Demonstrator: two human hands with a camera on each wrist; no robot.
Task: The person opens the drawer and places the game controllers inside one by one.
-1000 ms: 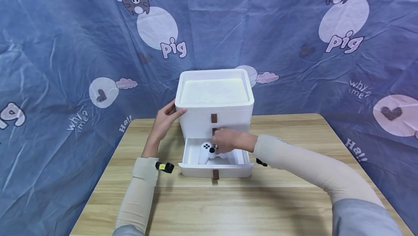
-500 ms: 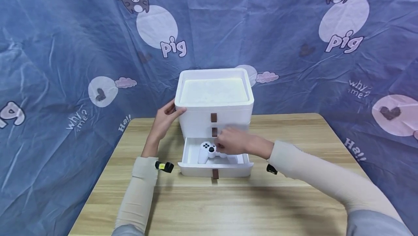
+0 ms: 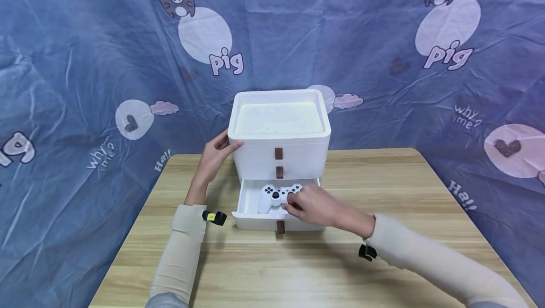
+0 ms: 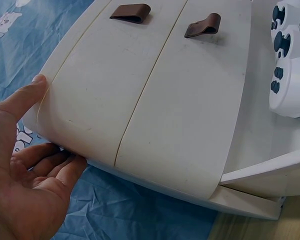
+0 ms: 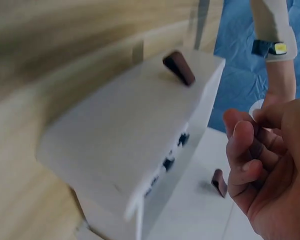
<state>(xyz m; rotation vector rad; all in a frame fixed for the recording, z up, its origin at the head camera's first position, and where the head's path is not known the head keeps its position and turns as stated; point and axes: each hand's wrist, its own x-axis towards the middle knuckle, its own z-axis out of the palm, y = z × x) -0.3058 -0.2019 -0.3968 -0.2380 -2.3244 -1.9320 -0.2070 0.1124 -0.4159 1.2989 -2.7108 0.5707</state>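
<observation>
A white drawer unit (image 3: 255, 159) stands on the table, its lowest drawer (image 3: 255, 224) pulled out. In that drawer lies a white game controller (image 3: 266, 200) with black sticks and buttons, its right side partly covered by my right hand (image 3: 317, 206). That hand hovers over the drawer's right front with loosely bent fingers, holding nothing in the right wrist view. My left hand (image 3: 213, 159) grips the unit's upper left corner. Its thumb presses the front near the top edge, and the other fingers (image 4: 72, 172) lie along the side.
Brown pull tabs (image 3: 279, 172) mark the drawer fronts, and the two upper drawers are closed. A shallow rimmed tray top (image 3: 278, 118) caps the unit. Around the wooden table (image 3: 264, 270) hangs a blue printed cloth (image 3: 281, 29). Black cameras (image 3: 367, 252) sit at both wrists.
My right hand has moved down and to the right, away from the middle drawer's tab, uncovering the tab and more of the controller. The left hand has stayed in place.
</observation>
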